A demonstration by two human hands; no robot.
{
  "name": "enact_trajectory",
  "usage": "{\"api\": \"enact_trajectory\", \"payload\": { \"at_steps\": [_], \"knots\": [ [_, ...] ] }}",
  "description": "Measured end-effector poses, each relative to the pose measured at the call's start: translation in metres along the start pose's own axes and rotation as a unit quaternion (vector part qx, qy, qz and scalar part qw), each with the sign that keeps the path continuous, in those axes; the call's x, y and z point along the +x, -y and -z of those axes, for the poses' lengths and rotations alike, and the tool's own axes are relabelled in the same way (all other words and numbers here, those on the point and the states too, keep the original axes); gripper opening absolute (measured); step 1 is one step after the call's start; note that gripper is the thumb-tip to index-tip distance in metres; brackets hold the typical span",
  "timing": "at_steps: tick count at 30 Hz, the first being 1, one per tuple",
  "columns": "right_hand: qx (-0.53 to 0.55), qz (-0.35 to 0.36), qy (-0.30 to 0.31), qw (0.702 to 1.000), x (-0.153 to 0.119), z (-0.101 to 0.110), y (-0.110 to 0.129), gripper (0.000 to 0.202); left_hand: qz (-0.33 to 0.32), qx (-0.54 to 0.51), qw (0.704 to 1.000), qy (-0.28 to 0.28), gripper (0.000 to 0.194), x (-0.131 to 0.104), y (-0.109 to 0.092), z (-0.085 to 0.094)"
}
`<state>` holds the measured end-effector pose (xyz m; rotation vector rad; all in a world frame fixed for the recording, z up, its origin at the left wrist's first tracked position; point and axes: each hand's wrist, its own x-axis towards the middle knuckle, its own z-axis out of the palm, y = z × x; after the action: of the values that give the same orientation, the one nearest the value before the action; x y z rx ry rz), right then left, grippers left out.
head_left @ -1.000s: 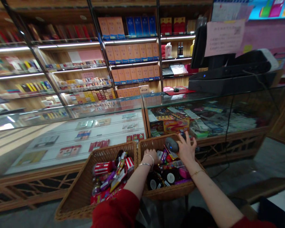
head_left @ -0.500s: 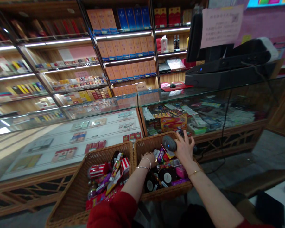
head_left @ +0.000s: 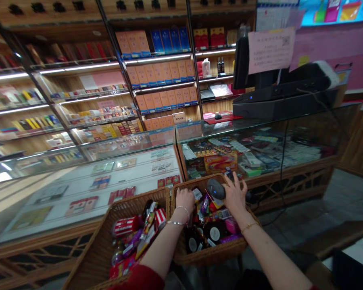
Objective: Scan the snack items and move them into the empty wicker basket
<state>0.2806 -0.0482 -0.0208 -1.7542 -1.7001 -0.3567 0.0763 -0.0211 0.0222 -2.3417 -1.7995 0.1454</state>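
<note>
Our R hand (head_left: 236, 195) grips grey scanner (head_left: 216, 189), fingers part-spread; L hand (head_left: 185, 200) half-curled, R basket (head_left: 211, 254), far-L corner; we can't tell its hold.

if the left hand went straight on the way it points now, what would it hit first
Probably the far rim of the right-hand basket, just ahead of the left hand. Depth is unclear: if it clears the rim, the glass counter comes next.
</note>
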Motion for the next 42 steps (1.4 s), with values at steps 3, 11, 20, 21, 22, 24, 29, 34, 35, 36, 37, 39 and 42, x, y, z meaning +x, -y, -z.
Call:
{"api": "enact_trajectory", "payload": {
  "at_steps": [3, 11, 20, 21, 22, 24, 29, 34, 35, 36, 37, 39, 42],
  "knots": [
    [0.003, 0.0, -0.004, 1.0, -0.001, 0.0, 0.0, 0.032, -0.028, 0.003, 0.998, -0.058, 0.06, -0.007, 0.017, 0.012],
    [0.008, 0.029, -0.011, 0.999, -0.002, 0.0, 0.008, 0.036, -0.073, -0.01, 0.981, -0.177, 0.063, -0.019, 0.05, 0.003],
    [0.02, 0.064, -0.014, 0.998, -0.005, 0.007, 0.013, 0.036, -0.071, -0.032, 0.978, -0.193, 0.059, -0.018, 0.049, -0.012],
    [0.023, 0.067, -0.013, 0.997, -0.005, 0.007, 0.013, 0.036, -0.074, -0.032, 0.977, -0.197, 0.058, -0.017, 0.049, -0.013],
    [0.025, 0.07, -0.013, 0.997, -0.005, 0.007, 0.014, 0.036, -0.075, -0.032, 0.976, -0.2, 0.058, -0.017, 0.05, -0.014],
    [0.027, 0.075, -0.017, 0.997, -0.005, 0.007, 0.014, 0.036, -0.076, -0.027, 0.975, -0.206, 0.057, -0.016, 0.05, -0.017],
    [0.029, 0.086, -0.031, 0.995, -0.006, 0.006, 0.015, 0.032, -0.091, -0.004, 0.964, -0.25, 0.054, -0.012, 0.053, -0.028],
    [0.033, 0.095, -0.04, 0.994, -0.006, 0.004, 0.014, 0.033, -0.096, 0.014, 0.95, -0.295, 0.052, -0.008, 0.054, -0.035],
    [0.033, 0.099, -0.042, 0.994, -0.006, 0.004, 0.014, 0.033, -0.097, 0.017, 0.949, -0.3, 0.052, -0.007, 0.054, -0.036],
    [0.034, 0.103, -0.045, 0.993, -0.006, 0.004, 0.014, 0.033, -0.098, 0.018, 0.948, -0.303, 0.051, -0.007, 0.054, -0.036],
    [0.034, 0.107, -0.048, 0.993, -0.006, 0.004, 0.014, 0.032, -0.099, 0.018, 0.947, -0.304, 0.051, -0.007, 0.054, -0.037],
    [0.035, 0.112, -0.052, 0.992, -0.006, 0.004, 0.015, 0.032, -0.1, 0.017, 0.947, -0.304, 0.049, -0.006, 0.054, -0.038],
    [0.037, 0.116, -0.053, 0.991, -0.007, 0.003, 0.015, 0.033, -0.099, 0.014, 0.948, -0.302, 0.048, -0.006, 0.054, -0.038]
  ]
}}
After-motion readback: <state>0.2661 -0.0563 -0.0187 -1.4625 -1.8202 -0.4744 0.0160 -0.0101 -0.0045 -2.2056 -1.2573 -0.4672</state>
